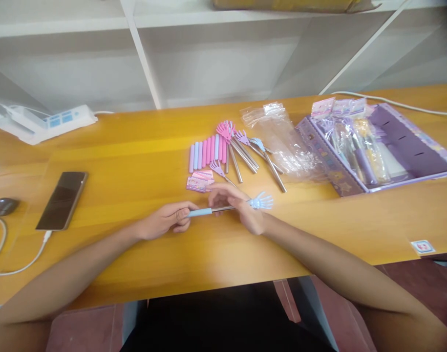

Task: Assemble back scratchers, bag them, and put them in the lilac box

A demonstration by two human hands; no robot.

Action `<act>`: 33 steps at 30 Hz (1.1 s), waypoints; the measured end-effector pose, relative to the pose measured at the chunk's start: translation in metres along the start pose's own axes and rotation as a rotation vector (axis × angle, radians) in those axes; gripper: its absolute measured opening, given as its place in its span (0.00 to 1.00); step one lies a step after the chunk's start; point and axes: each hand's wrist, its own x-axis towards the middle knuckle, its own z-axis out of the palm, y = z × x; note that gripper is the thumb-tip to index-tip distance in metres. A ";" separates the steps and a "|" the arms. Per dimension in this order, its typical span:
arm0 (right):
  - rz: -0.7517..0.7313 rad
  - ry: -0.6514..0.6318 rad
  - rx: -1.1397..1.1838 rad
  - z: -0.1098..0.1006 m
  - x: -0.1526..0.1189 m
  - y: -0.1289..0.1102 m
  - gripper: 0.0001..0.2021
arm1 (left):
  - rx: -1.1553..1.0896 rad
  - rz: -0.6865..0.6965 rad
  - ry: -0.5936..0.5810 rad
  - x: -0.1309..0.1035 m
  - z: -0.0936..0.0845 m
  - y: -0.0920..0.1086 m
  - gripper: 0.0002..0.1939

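A back scratcher (222,209) with a light blue hand-shaped head, a metal rod and a light blue grip lies level between my hands. My left hand (170,217) is closed round the blue grip at its left end. Near the head, my right hand (241,205) has its fingers curled about the rod. Just beyond are several loose grips (207,150) in pink, lilac and blue, laid side by side. Pink printed cards (200,181) lie below them. Several metal rods with pink heads (226,130), lilac heads (242,137) and a blue head (258,143) are heaped to their right.
Clear plastic bags (282,142) lie right of the rods. A purple display box (424,146) holds packaged back scratchers (362,151). At the left are a phone (62,200) on a cable, a black mouse (4,206) and a white power strip (58,122). White shelving (223,58) stands behind.
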 end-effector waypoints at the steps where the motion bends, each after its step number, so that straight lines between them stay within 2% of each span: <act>1: -0.002 -0.001 -0.012 0.000 0.000 0.000 0.23 | -0.001 -0.001 -0.001 0.000 0.000 0.000 0.23; 10: 0.004 -0.025 -0.088 0.003 -0.003 -0.002 0.25 | -0.006 0.001 -0.025 0.001 -0.004 -0.005 0.24; 23: -0.068 -0.062 -0.351 0.005 -0.003 -0.010 0.26 | 0.018 0.016 -0.049 0.002 -0.006 -0.007 0.21; 33: -0.091 -0.102 -0.390 0.009 0.000 -0.009 0.28 | 0.032 0.038 -0.079 0.003 -0.005 -0.008 0.20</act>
